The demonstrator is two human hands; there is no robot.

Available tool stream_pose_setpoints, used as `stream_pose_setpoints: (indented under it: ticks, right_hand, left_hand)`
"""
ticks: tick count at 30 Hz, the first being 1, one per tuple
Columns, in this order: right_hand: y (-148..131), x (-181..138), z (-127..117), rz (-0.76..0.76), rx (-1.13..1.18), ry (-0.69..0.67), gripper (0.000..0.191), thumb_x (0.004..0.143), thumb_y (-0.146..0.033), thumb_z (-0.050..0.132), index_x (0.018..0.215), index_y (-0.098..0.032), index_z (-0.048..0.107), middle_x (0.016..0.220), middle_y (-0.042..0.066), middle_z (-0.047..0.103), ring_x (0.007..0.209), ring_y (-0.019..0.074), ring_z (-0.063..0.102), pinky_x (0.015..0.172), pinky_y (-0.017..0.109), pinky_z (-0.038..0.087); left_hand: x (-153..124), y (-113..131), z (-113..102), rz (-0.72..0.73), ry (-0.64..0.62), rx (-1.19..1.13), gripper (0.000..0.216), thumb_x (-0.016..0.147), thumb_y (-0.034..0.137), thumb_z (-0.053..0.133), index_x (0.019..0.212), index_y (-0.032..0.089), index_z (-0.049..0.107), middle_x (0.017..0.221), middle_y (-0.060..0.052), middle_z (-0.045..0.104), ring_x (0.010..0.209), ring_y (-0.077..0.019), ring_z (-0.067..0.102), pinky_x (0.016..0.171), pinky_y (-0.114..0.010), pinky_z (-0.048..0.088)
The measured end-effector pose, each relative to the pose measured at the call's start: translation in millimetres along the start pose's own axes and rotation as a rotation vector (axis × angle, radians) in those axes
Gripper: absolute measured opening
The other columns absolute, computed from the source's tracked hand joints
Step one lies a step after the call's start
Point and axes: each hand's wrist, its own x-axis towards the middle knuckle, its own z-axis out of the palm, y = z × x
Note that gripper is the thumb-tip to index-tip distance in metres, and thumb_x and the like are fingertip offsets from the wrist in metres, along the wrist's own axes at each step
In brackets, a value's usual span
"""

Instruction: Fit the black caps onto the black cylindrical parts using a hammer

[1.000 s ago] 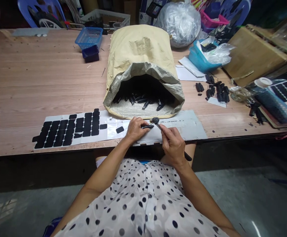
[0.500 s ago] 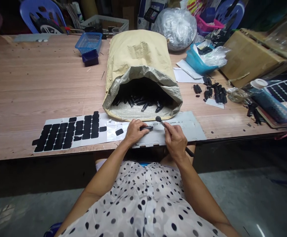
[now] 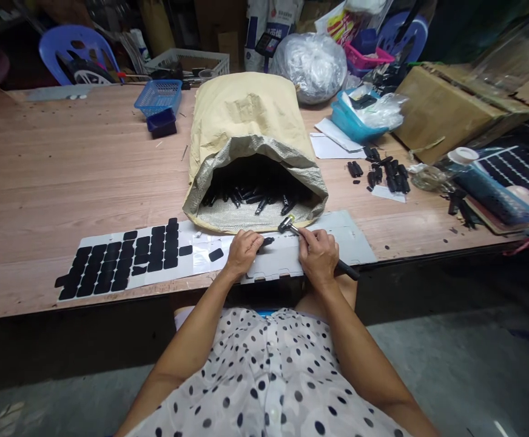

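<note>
My left hand point(image 3: 245, 252) is closed on a small black part point(image 3: 268, 241), whose tip pokes out to the right of the fingers; its exact kind does not show. A small hammer point(image 3: 294, 229) is gripped in my right hand point(image 3: 319, 255), its metal head above the board and its black handle end sticking out behind the palm. Both hands are over a pale grey board point(image 3: 350, 240) along the table's front edge. Just beyond them lies a yellowish sack point(image 3: 250, 112), its mouth towards me, with many black parts point(image 3: 259, 197) inside.
Rounded black pieces point(image 3: 112, 264) stand in rows on a white sheet at left. Blue baskets point(image 3: 159, 97) sit behind them. At right are loose black parts point(image 3: 394, 173), a turquoise basin point(image 3: 353, 121), a cardboard box point(image 3: 451, 115) and a clear plastic bottle point(image 3: 441, 170).
The hammer's head has turned and shifted slightly left, with more of its metal showing. My left fingers have closed further over the black part. The whole view has tilted a little.
</note>
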Motion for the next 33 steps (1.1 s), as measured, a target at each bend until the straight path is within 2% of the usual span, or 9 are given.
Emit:
stream_pose_setpoints:
  ticks: [5,9,12,17,20,24,26,30,33]
  right_hand:
    - [-11.2,1.5,-1.1,0.056,-0.018,0.048,0.028,0.096,-0.025,0.051,0.109,-0.026,0.076,0.088,0.008,0.061,0.083,0.0225,0.046,0.071,0.034,0.031]
    - [-14.6,2.3,-1.5,0.067,-0.005,0.052,0.027,0.095,-0.024,0.052,0.108,-0.026,0.076,0.088,0.008,0.06,0.083,0.0229,0.046,0.071,0.035,0.031]
    - [-13.2,2.6,-1.5,0.073,0.01,0.026,0.027,0.095,-0.023,0.053,0.109,-0.025,0.076,0.089,0.008,0.06,0.084,0.0231,0.047,0.072,0.034,0.03]
    - [-14.0,3.1,-1.3,0.089,0.012,0.016,0.027,0.095,-0.023,0.053,0.109,-0.025,0.075,0.089,0.008,0.06,0.083,0.0228,0.045,0.071,0.034,0.029]
    - [-15.8,3.6,-1.5,0.095,0.018,0.011,0.027,0.095,-0.021,0.053,0.109,-0.025,0.075,0.089,0.008,0.06,0.083,0.0228,0.045,0.071,0.034,0.029]
    - [-16.9,4.1,-2.5,0.073,-0.016,0.021,0.026,0.095,-0.021,0.054,0.108,-0.025,0.076,0.089,0.008,0.061,0.083,0.0222,0.045,0.071,0.034,0.029]
    - [-17.0,4.2,-2.7,0.062,-0.041,0.03,0.025,0.095,-0.021,0.054,0.108,-0.024,0.076,0.089,0.007,0.061,0.082,0.0217,0.045,0.071,0.033,0.029]
    - [-17.0,4.2,-2.0,0.065,-0.071,0.021,0.024,0.094,-0.021,0.056,0.107,-0.024,0.076,0.088,0.007,0.061,0.082,0.0211,0.045,0.072,0.033,0.028]
    - [-17.2,4.2,-1.1,0.064,-0.077,0.019,0.024,0.094,-0.021,0.056,0.107,-0.024,0.076,0.089,0.006,0.06,0.083,0.0209,0.045,0.072,0.033,0.028]
  left_hand:
    - [-36.1,18.5,2.8,0.108,-0.078,-0.11,0.025,0.1,0.031,0.045,0.101,0.024,0.07,0.097,-0.005,0.071,0.093,-0.0219,0.062,0.087,-0.036,0.051]
    - [-79.1,27.4,20.3,0.153,-0.413,-0.199,0.02,0.096,0.034,0.055,0.108,0.026,0.069,0.102,-0.003,0.074,0.092,-0.0198,0.068,0.085,-0.031,0.052]
    - [-93.1,18.0,37.2,-0.07,-0.593,-0.061,0.02,0.091,0.03,0.06,0.109,0.026,0.069,0.11,-0.004,0.076,0.102,-0.0238,0.07,0.09,-0.033,0.052]
    - [-92.1,-3.8,54.1,-0.448,-0.691,0.144,0.041,0.091,0.024,0.059,0.132,0.023,0.064,0.133,-0.013,0.07,0.123,-0.031,0.066,0.098,-0.04,0.052]
    - [-89.1,3.2,44.3,-0.299,-0.739,0.093,0.037,0.085,0.024,0.068,0.122,0.022,0.071,0.127,-0.012,0.073,0.12,-0.0323,0.067,0.098,-0.04,0.052]
    - [-64.3,32.3,5.4,0.036,-0.833,-0.25,0.019,0.088,0.032,0.069,0.102,0.023,0.078,0.1,-0.004,0.079,0.09,-0.0218,0.072,0.083,-0.03,0.054]
    - [-35.2,44.2,-14.6,0.048,-0.698,-0.343,0.02,0.091,0.036,0.066,0.1,0.023,0.078,0.093,-0.001,0.078,0.082,-0.0177,0.07,0.077,-0.027,0.053]
    - [41.3,47.5,-30.5,-0.161,-0.042,0.033,0.023,0.095,0.035,0.059,0.101,0.02,0.076,0.093,-0.005,0.074,0.085,-0.0203,0.068,0.077,-0.03,0.053]
    - [84.2,40.0,-23.2,-0.311,0.146,0.277,0.02,0.095,0.033,0.06,0.099,0.019,0.075,0.108,-0.01,0.072,0.101,-0.0254,0.068,0.085,-0.034,0.053]
